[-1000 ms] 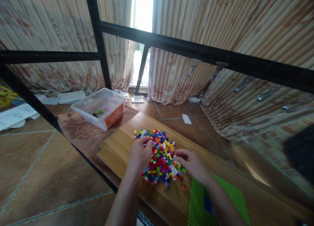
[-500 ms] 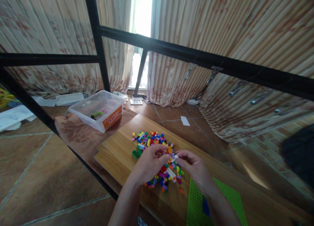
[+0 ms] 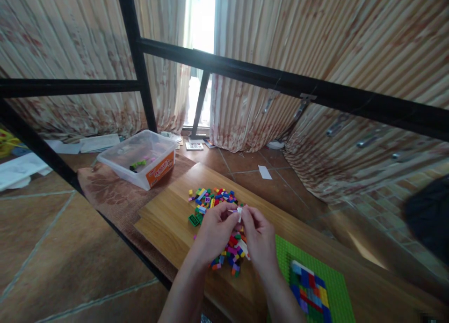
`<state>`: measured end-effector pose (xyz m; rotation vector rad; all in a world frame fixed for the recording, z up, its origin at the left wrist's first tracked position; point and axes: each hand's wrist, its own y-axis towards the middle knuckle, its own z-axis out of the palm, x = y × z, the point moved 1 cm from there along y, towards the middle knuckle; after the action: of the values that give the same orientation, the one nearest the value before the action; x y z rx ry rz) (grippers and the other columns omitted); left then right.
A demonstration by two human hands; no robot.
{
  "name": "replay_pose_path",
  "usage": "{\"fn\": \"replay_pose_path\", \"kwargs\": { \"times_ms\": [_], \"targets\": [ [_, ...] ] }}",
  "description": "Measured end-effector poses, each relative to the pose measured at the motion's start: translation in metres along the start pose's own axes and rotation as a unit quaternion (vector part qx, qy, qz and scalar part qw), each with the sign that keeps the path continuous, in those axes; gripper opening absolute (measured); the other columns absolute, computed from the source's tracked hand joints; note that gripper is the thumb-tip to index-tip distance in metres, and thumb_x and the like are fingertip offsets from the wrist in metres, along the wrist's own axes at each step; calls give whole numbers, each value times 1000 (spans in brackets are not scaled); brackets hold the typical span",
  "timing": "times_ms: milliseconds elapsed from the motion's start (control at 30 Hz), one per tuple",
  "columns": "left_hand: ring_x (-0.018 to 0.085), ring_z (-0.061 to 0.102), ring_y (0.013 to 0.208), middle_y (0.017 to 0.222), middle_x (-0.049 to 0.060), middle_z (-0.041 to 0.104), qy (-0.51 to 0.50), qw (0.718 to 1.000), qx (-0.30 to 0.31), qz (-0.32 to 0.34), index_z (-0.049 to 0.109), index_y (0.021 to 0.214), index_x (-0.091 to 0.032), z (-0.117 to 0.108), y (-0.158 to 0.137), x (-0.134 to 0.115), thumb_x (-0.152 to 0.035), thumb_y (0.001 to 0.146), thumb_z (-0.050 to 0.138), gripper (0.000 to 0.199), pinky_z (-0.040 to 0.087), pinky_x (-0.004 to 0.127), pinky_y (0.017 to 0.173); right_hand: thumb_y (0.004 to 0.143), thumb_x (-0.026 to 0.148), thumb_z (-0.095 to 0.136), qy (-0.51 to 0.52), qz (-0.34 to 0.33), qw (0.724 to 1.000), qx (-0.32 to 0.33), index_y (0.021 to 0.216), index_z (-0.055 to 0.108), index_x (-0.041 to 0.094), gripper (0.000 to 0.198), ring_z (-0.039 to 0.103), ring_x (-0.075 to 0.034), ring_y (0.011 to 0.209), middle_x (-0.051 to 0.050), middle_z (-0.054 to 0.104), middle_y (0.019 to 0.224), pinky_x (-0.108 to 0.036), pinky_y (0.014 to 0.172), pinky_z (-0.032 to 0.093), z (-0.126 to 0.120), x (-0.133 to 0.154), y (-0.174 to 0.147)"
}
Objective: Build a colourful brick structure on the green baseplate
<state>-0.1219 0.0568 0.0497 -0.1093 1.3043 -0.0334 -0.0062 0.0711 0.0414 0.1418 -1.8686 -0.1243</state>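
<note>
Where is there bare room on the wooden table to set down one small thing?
The wooden table shows bare wood left of the brick pile and right of the green baseplate. Crowded: the pile itself, under the left hand and right hand.

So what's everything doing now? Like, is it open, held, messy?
White piece: held
Right hand: curled, pinching it
Left hand: curled, close to it
Loose bricks: heaped on the table
Green baseplate: flat, partly covered by packed bricks
Plastic bin: open, some pieces inside
Curtains: parted
</note>
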Motion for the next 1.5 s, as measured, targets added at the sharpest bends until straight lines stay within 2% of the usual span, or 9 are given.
{"fn": "replay_pose_path", "kwargs": {
  "times_ms": [200,367,533,667,767,867,1033,1233,1500],
  "targets": [
    [11,53,60,65,-1,59,86,990,-101,45,61,75,-15,3,4,8,-40,81,57,26,42,20,56,93,51,36,-88,-21,996,-11,79,60,22,40,57,-16,67,-2,64,72,-25,61,42,12,6,-4],
    [9,49,55,61,-4,54,16,994,-110,19,57,70,-16,9,5,11,-36,77,57,21,40,20,52,91,55,36,-34,17,998,-44,73,57,21,44,56,-16,66,-2,63,71,-25,61,41,22,-5,-8],
    [6,39,43,54,-7,47,-81,991,-94,-39,51,68,-18,7,4,9,-40,73,60,24,32,18,43,88,61,38,102,130,986,-34,71,53,22,45,39,-12,42,5,50,51,-24,43,30,24,-17,-5],
    [5,38,41,53,-7,49,-84,989,-102,-60,52,72,-18,0,5,8,-36,74,59,19,29,17,41,85,56,46,-46,55,997,-6,71,62,21,41,54,-15,55,0,63,63,-25,51,36,10,-19,3],
    [6,41,42,56,-6,53,-60,990,-113,-66,54,74,-18,-4,6,7,-29,74,56,12,32,17,43,85,48,49,-172,8,984,47,77,69,23,33,62,-19,68,-2,71,74,-27,61,40,3,-21,7],
    [6,49,47,60,-5,57,-49,988,-121,-79,55,77,-18,-6,6,6,-25,75,55,8,39,17,47,86,45,48,-213,-7,974,69,85,71,24,31,65,-21,73,-3,73,82,-28,64,41,1,-24,6],
    [8,55,50,64,-5,58,-13,987,-132,-92,58,80,-17,-7,6,7,-20,74,55,8,39,17,46,91,47,39,-196,11,979,54,84,70,22,40,63,-21,72,-4,71,78,-28,64,40,2,-21,4],
    [8,48,47,54,-5,54,1,996,-74,-53,61,69,-16,1,5,10,-29,75,58,16,36,19,46,90,53,39,-82,15,996,31,86,63,22,40,62,-19,75,-4,69,80,-27,67,42,12,-5,3],
    [11,49,58,61,0,60,52,987,-149,12,64,68,-13,14,7,19,-29,74,57,18,37,20,53,92,47,37,-86,-9,994,-63,79,60,21,37,60,-18,71,-5,66,75,-27,67,41,23,-4,-4]
  ]
}}
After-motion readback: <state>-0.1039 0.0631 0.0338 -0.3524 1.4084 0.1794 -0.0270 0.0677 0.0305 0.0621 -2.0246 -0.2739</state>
